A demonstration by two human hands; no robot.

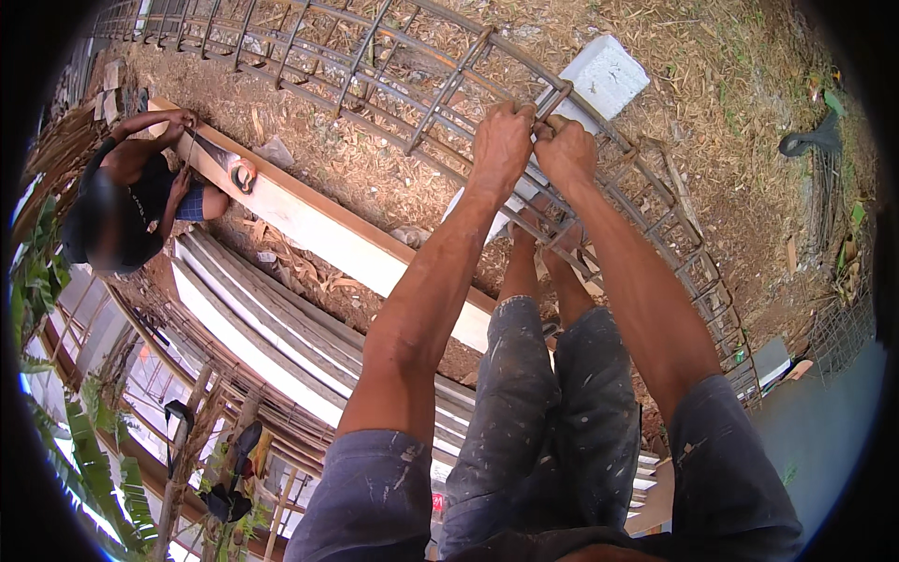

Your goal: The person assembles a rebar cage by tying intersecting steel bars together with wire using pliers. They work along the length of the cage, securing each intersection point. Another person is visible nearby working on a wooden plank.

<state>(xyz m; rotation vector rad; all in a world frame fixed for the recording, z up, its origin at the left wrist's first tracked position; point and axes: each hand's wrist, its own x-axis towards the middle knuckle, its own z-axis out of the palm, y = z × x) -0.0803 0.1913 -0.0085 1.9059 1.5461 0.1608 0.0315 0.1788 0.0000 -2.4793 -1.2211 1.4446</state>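
Beside white block (613,75), left and right fingers (510,114) gripping rebar cage (449,92), person (147,195) at board (375,263)

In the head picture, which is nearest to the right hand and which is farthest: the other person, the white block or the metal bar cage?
1. Metal bar cage: the right hand is on its bars.
2. White block: beyond the hand, a bit to the right.
3. Other person: far off to the left.

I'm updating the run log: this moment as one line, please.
left hand: closed on rebar cage | right hand: closed on same cage | near: white block | co-worker: beside long board
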